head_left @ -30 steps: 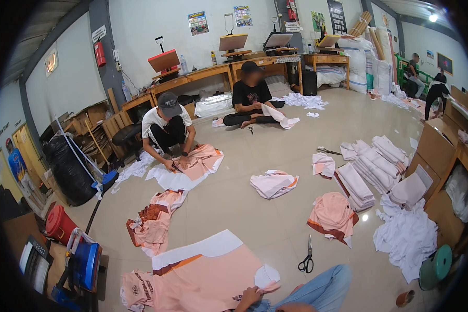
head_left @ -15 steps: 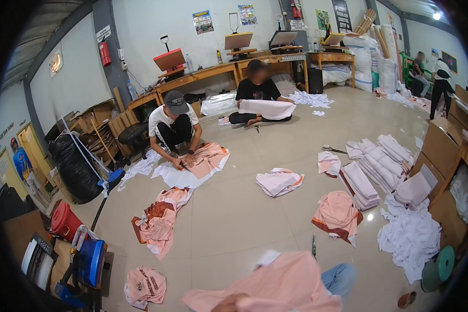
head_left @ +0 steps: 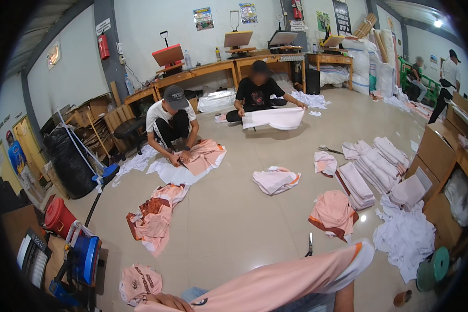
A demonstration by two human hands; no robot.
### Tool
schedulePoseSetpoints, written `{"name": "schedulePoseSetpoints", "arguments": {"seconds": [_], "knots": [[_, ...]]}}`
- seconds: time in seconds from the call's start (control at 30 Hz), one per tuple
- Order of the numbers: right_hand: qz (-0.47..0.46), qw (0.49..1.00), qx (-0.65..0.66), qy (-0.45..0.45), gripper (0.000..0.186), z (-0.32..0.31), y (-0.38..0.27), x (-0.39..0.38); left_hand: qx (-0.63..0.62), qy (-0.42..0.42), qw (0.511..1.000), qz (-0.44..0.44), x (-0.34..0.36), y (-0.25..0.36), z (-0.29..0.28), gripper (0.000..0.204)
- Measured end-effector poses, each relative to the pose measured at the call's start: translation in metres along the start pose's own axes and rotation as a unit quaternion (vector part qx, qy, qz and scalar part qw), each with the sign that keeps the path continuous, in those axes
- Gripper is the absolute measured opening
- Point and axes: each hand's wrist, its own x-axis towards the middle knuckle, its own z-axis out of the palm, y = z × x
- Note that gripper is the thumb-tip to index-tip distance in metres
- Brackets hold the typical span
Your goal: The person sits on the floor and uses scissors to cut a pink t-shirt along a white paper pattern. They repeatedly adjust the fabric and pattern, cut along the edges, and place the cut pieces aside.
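A pink fabric panel (head_left: 265,281) with an orange and white edge stretches across my lap at the bottom. My left hand (head_left: 167,301) has its fingers closed on the panel's left end. Under the raised right end, my right forearm (head_left: 344,297) shows, and the hand itself is hidden by the cloth. Parts of my jeans (head_left: 304,302) show below the panel. Just beyond it, scissors (head_left: 310,244) lie on the floor. Next to my left hand is a crumpled pink piece with dark print (head_left: 140,283). A bunched pink piece with a brown edge (head_left: 334,213) lies beyond the scissors.
A crouching person (head_left: 172,125) cuts pink fabric; another seated person (head_left: 262,96) holds a pale panel. Folded stacks (head_left: 356,184), white scraps (head_left: 405,234) and a green spool (head_left: 434,268) lie right. Heat presses (head_left: 169,56) line the back tables; a red bin (head_left: 62,216) stands left.
The pink panel has swung out to the right, and its orange and white edge now shows. My left hand has shifted left. The seated person has spread the pale panel wider.
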Motion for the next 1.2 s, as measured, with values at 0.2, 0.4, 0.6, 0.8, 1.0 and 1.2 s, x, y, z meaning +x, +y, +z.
{"name": "schedulePoseSetpoints", "arguments": {"seconds": [0.2,0.4,0.6,0.8,1.0,1.2], "knots": [[-0.05,0.903,0.412,-0.116,0.06,0.038,-0.042,0.06,0.283,0.297,0.911,-0.037,0.027,-0.018,-0.085,0.034],[-0.128,0.683,0.657,-0.294,0.064,0.106,-0.107,0.14,0.017,0.414,0.907,0.071,0.049,-0.064,-0.199,0.038],[-0.109,0.712,0.632,-0.286,0.067,0.105,-0.151,0.096,-0.087,0.179,0.94,0.277,-0.053,0.034,-0.173,0.039],[-0.047,0.864,0.458,-0.203,0.063,0.114,-0.102,0.064,0.19,0.21,0.906,0.315,-0.12,0.022,-0.035,0.042],[0.147,0.91,0.352,-0.161,0.066,0.132,0.017,0.153,0.198,0.046,0.856,-0.476,-0.152,-0.02,-0.069,0.039],[0.1,0.967,0.18,0.147,0.053,0.114,0.117,0.163,0.282,-0.053,0.841,-0.459,-0.135,-0.114,-0.049,0.052]]}}
